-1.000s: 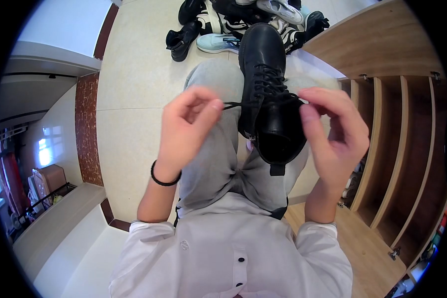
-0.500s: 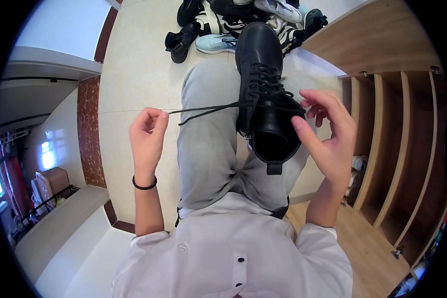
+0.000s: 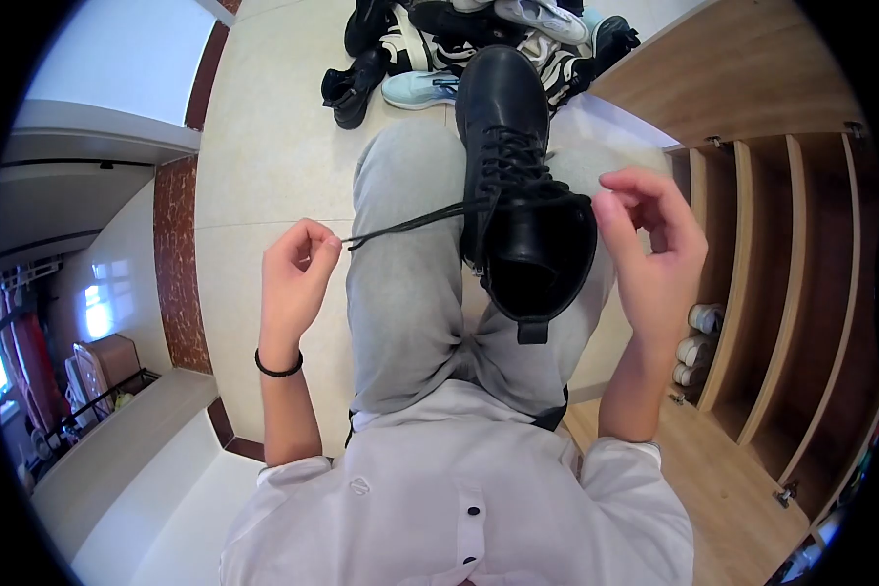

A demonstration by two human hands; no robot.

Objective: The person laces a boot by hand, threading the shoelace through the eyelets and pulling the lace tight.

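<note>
A black lace-up boot (image 3: pixel 503 93) rests across my thighs, toe pointing away and its collar facing me. My left hand (image 3: pixel 303 264) pinches the black bootlace (image 3: pixel 410 223) near its ends, left of the boot. Two strands run close together from the boot's left side toward those fingers. Lace also crosses the front of the collar toward the right. My right hand (image 3: pixel 654 230) is just right of the collar, fingers loosely curled, with a narrow gap between thumb and forefinger. The thumb tip is very near the collar edge; whether it touches is unclear.
Several shoes lie piled on the tiled floor (image 3: pixel 264 156) beyond my knees, including a small black boot (image 3: pixel 353 88) and a pale blue shoe (image 3: pixel 420 90). At right stands a wooden shoe cabinet (image 3: pixel 742 283) with an open door (image 3: pixel 732 78); white shoes (image 3: pixel 695 347) are inside.
My left hand has shifted slightly right and nearer to me. The thumb and forefinger of my right hand have come closer together, off the collar. The lace strands now lie closer together.
</note>
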